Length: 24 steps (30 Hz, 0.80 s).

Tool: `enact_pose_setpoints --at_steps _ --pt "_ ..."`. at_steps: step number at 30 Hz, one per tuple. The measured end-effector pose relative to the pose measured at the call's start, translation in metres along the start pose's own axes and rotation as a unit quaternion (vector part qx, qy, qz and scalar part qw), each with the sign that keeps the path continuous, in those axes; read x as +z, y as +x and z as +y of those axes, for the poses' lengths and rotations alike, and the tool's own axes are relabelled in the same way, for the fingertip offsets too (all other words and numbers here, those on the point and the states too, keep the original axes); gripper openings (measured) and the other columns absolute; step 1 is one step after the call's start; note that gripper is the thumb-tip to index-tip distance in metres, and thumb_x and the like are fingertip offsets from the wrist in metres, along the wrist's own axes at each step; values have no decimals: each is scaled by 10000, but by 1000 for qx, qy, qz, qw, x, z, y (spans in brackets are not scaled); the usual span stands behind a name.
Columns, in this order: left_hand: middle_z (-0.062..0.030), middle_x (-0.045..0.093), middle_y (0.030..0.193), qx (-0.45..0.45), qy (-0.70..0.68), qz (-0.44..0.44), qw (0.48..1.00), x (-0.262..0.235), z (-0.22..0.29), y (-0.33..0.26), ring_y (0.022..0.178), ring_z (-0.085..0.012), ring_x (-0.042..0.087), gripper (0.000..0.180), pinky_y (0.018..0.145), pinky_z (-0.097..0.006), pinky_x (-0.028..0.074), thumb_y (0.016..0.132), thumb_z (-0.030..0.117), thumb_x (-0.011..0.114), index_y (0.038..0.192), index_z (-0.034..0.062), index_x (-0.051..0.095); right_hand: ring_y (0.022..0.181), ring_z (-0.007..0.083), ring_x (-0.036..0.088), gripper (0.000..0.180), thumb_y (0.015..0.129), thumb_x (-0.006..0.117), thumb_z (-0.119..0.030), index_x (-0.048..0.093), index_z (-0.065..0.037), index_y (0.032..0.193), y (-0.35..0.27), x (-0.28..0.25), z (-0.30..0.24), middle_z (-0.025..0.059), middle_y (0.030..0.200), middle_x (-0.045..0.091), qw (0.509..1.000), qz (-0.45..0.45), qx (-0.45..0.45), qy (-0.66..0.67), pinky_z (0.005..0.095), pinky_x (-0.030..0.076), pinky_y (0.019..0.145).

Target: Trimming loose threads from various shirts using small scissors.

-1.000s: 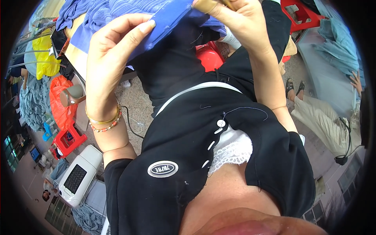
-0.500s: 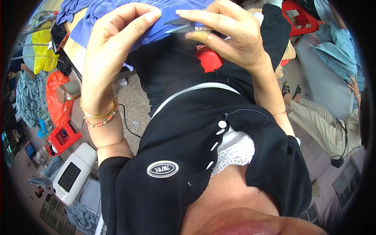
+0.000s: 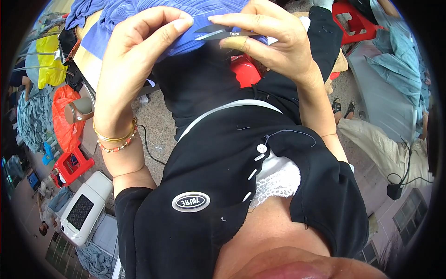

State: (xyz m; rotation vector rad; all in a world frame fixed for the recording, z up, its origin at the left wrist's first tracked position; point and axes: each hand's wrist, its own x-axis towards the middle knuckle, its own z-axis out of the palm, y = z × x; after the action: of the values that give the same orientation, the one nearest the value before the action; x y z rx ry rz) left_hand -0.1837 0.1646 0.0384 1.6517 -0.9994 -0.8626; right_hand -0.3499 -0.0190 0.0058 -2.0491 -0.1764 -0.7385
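My left hand (image 3: 151,39) is closed, thumb and fingertip pinched together above a blue ribbed knit garment (image 3: 179,49). Whatever is between those fingertips is too small to make out. Between the thumb and fingers of my right hand (image 3: 274,39) is a pair of thread snips (image 3: 216,35), its pointed blades turned toward my left hand and slightly apart. A tan bandage or tape (image 3: 235,43) wraps the right thumb. The garment lies over the table edge and my lap, beneath both hands.
Left are a wooden tabletop (image 3: 93,21), a red plastic bag (image 3: 65,109), a red stool (image 3: 74,167) and a white machine (image 3: 88,209). On the right, another red stool (image 3: 355,23) stands near a grey table (image 3: 385,88) with light-blue garments (image 3: 397,65). Another person's legs (image 3: 376,139) show there.
Both hands keep nearly the same pose, and the snips' blades look a little closer together. The view has shifted slightly. The other person's hand at the far right no longer shows.
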Motion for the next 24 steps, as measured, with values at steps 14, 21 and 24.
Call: enact_pose_setpoints --at_steps 14,21,24 --pt "49 649 943 -18 -16 1 1000 -4 -1 -2 869 -12 544 195 768 -164 395 974 162 648 1086 12 704 636 115 516 380 764 823 -30 731 -42 1132 9 10 14 30 724 580 987 59 -150 0 271 399 563" --pt "19 650 932 -12 -51 24 998 8 3 -14 860 -39 569 159 764 -195 439 936 119 678 1032 -7 687 699 4 523 208 791 820 -16 677 3 942 4 12 25 -49 773 619 973 -33 174 148 173 427 602" --pt "-39 655 934 104 254 99 956 5 -3 -26 888 -148 610 218 805 -259 465 836 75 748 1036 8 691 663 6 539 132 818 788 -11 691 0 908 11 -5 5 -39 753 631 960 -12 230 159 179 411 568"
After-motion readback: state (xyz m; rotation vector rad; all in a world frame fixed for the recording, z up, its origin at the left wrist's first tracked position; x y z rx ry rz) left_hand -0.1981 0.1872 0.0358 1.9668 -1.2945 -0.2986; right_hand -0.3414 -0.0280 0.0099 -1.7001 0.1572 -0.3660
